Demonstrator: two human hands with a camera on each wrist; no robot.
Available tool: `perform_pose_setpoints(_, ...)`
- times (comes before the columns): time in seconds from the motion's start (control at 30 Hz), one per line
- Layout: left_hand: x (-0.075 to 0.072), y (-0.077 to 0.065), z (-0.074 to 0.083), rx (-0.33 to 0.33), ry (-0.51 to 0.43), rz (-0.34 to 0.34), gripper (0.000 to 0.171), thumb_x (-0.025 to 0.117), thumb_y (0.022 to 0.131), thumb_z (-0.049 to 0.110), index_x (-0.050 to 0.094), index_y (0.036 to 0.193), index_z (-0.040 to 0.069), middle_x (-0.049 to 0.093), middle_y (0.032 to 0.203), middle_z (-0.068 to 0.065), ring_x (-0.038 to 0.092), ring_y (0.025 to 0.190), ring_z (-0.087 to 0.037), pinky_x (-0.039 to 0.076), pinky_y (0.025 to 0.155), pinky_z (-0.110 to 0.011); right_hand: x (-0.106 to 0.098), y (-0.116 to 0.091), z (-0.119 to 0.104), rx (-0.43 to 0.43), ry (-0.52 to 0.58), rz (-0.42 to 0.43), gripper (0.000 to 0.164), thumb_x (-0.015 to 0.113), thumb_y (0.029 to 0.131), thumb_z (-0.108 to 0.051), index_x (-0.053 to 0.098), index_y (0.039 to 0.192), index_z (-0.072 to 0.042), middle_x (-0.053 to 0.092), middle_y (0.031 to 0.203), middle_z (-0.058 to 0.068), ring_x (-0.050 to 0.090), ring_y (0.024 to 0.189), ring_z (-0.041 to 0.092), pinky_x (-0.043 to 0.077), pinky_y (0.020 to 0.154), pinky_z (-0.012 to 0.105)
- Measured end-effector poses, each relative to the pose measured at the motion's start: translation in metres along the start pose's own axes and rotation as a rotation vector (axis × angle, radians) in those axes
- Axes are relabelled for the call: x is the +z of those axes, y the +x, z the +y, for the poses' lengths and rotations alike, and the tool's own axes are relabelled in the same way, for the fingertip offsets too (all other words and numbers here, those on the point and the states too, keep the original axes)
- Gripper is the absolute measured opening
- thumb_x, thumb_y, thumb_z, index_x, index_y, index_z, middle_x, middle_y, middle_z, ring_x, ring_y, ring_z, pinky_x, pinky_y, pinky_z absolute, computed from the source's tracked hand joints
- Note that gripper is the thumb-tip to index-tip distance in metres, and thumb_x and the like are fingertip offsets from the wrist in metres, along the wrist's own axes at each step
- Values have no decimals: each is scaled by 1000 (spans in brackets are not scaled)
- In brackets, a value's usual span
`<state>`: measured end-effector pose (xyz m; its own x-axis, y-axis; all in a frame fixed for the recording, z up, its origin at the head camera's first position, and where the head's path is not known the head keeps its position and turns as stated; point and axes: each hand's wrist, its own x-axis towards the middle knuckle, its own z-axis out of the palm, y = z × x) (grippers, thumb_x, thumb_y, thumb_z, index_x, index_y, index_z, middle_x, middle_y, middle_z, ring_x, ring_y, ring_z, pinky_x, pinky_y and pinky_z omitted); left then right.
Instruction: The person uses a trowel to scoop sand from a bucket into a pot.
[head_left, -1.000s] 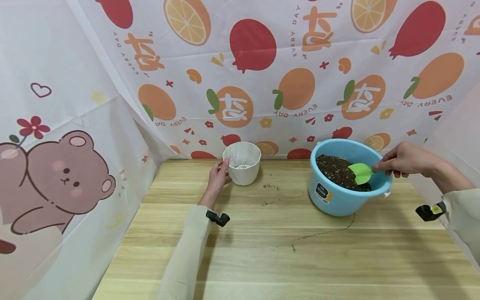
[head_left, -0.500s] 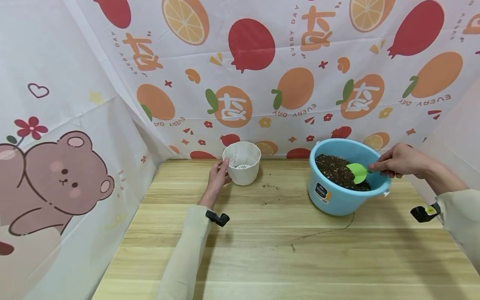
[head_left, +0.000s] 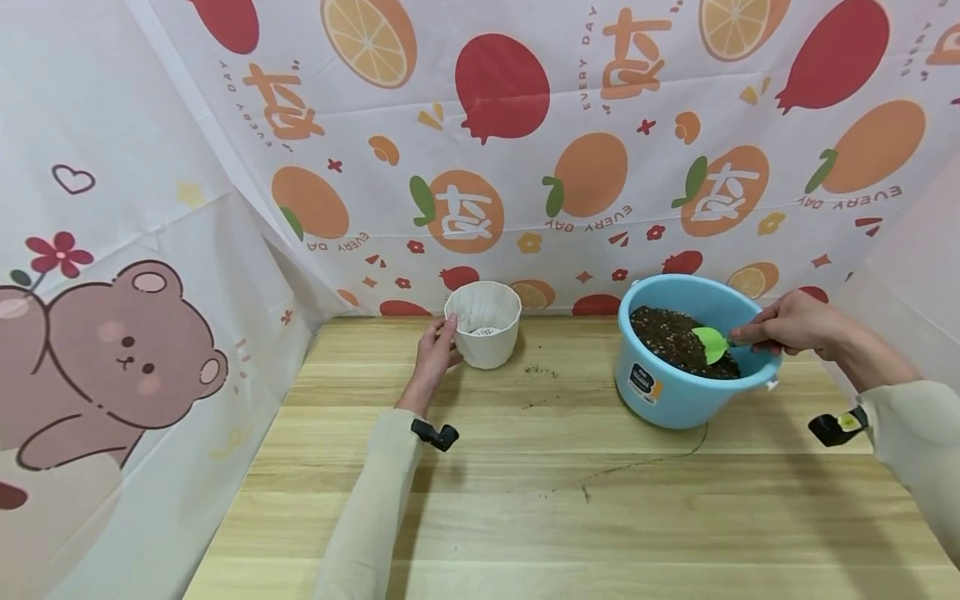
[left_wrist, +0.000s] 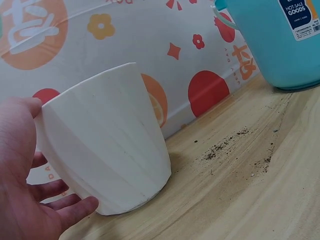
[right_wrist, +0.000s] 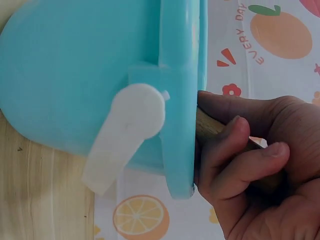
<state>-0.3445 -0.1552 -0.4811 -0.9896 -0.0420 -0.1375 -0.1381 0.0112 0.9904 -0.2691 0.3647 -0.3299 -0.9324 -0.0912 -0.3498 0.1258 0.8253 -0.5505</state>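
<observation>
My left hand [head_left: 433,354] holds the left side of a white flower pot [head_left: 491,348], which stands on the table. In the left wrist view the thumb lies at the pot's rim and the fingers [left_wrist: 75,210] bend along its lower wall. My right hand [head_left: 798,323] grips a small trowel by its handle over the right rim of a light blue bucket [head_left: 667,400]. The trowel's green blade [head_left: 710,342] is partly sunk in the dark soil [head_left: 663,333] inside. From the right wrist, the wooden handle [right_wrist: 207,125] shows between thumb and fingers, while the bucket wall hides the blade.
Soil crumbs [left_wrist: 220,148] lie scattered on the wooden table [head_left: 510,525] between pot and bucket. A white handle [right_wrist: 122,135] hangs at the bucket's side. Printed cloth [head_left: 517,175] hangs right behind the pot and bucket.
My right hand has moved slightly left and inward over the bucket, and less of the green blade shows above the soil. The left hand and the pot have stayed in place.
</observation>
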Motion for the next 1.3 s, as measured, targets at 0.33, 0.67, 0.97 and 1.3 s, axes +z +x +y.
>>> perform_pose_setpoints(0.33, 0, -1, 0, 0, -20, -4, 65, 45, 103, 58, 40, 151, 13, 45, 152, -22, 54, 133, -36, 47, 111, -54, 4, 2, -4, 29, 36, -9, 40, 74, 91, -45, 79, 77, -8, 64, 61, -2, 46, 49, 8, 39, 49, 25)
perform_pose_setpoints(0.67, 1, -4, 9, -17, -28, -25, 65, 45, 105, 53, 38, 152, 10, 42, 154, -24, 53, 134, -38, 45, 113, -54, 7, 3, -5, 21, 31, -1, 38, 73, 93, -43, 80, 82, -8, 67, 63, -2, 49, 51, 8, 42, 50, 25)
perform_pose_setpoints(0.97, 1, 1, 4, -25, -37, -25, 68, 45, 104, 56, 35, 155, 12, 41, 155, -23, 50, 137, -37, 44, 115, -54, 9, 3, -4, 15, 36, 12, 38, 73, 93, -43, 79, 80, -7, 66, 61, -2, 50, 50, 8, 42, 49, 25)
perform_pose_setpoints(1.3, 3, 0, 2, 1, -11, -6, 66, 45, 104, 57, 39, 151, 12, 44, 154, -22, 54, 134, -37, 47, 111, -53, 8, 1, 0, 8, 22, 24, 40, 74, 91, -46, 80, 81, -8, 68, 63, -2, 49, 48, 9, 41, 48, 26)
